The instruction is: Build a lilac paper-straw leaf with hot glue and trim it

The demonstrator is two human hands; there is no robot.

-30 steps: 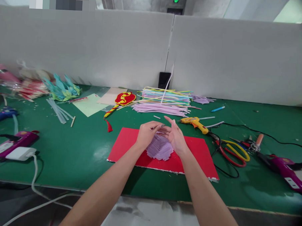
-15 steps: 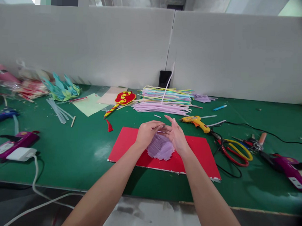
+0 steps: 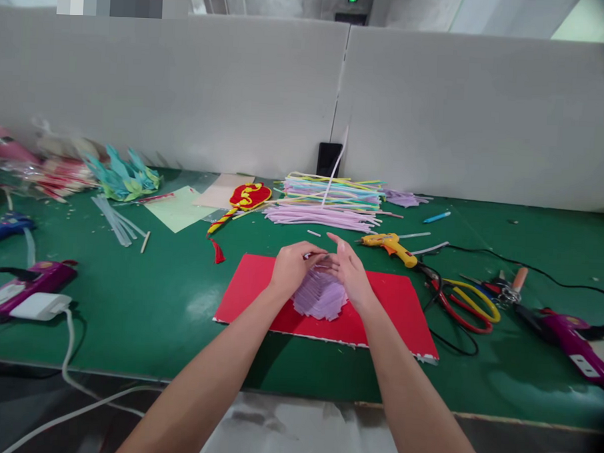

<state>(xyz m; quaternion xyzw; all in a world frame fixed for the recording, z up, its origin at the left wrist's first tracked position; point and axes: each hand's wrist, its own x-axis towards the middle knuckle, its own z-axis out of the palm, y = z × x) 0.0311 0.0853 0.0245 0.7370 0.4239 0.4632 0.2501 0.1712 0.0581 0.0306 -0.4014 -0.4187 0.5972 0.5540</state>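
Observation:
A rounded lilac piece made of pipe cleaners laid side by side (image 3: 321, 296) is over the red board (image 3: 399, 304), its lower edge jagged. My left hand (image 3: 293, 263) is closed at its upper edge, thumb and fingers pinched together. From the other side, my right hand (image 3: 351, 272) grips the same upper edge, its index finger raised and the other fingers curled towards the left hand. The fingertips of both hands nearly meet, and they partly cover the top of the piece.
Bundled pastel pipe cleaners (image 3: 327, 204) lie behind the board, before a phone (image 3: 328, 159). To the right are a yellow glue gun (image 3: 388, 245), red-and-yellow-handled pliers (image 3: 471, 304) and a power strip (image 3: 577, 342). A red fan-shaped ornament (image 3: 250, 196) lies left.
Both hands stay at the upper edge of the lilac piece, with only slight finger movement. The view has shifted a little.

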